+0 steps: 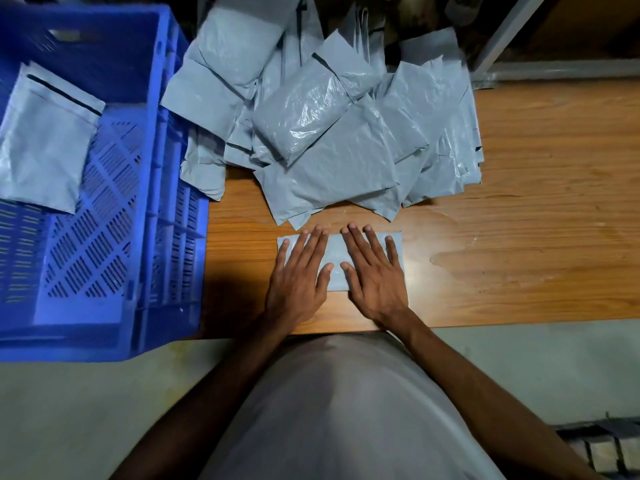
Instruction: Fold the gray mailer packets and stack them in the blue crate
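Observation:
A folded gray mailer packet (335,252) lies flat on the wooden table near its front edge. My left hand (300,275) and my right hand (372,273) both press down on it with straight, spread fingers, side by side. Behind them a loose pile of gray mailer packets (329,133) spreads across the table. The blue crate (166,168) stands at the left. One gray packet (45,143) with a black strip leans in the crate's far left corner.
The wooden table (519,220) runs off to the right of the pile. A metal frame post (502,32) stands at the back right. The crate overhangs the table's front edge above a pale floor.

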`<state>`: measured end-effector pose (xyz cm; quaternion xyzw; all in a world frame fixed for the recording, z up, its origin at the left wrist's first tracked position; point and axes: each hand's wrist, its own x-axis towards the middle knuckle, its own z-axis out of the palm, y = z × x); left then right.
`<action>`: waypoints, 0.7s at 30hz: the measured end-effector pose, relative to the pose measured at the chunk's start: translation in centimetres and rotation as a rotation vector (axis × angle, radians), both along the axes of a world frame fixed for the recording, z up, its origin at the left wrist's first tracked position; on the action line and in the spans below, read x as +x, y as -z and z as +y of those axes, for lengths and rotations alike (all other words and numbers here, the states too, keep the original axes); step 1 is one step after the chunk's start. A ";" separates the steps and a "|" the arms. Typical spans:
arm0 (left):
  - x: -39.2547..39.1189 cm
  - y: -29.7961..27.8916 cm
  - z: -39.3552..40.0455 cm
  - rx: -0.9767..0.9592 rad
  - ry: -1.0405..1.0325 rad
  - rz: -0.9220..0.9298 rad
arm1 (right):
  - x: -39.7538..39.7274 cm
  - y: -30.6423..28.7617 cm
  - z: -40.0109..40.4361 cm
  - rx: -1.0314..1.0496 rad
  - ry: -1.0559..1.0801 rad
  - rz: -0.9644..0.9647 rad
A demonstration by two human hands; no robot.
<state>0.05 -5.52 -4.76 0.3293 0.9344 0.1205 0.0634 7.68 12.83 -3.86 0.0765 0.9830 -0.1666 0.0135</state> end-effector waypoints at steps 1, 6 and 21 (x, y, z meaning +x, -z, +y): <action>-0.1 0.0 0.0 0.000 -0.001 -0.009 | -0.1 0.0 0.0 -0.003 0.000 -0.005; -0.2 0.0 0.1 -0.001 -0.004 -0.025 | -0.2 0.0 0.0 -0.008 0.000 -0.027; 0.2 -0.3 0.0 0.009 -0.013 -0.012 | 0.6 -0.9 0.4 -0.045 0.000 0.001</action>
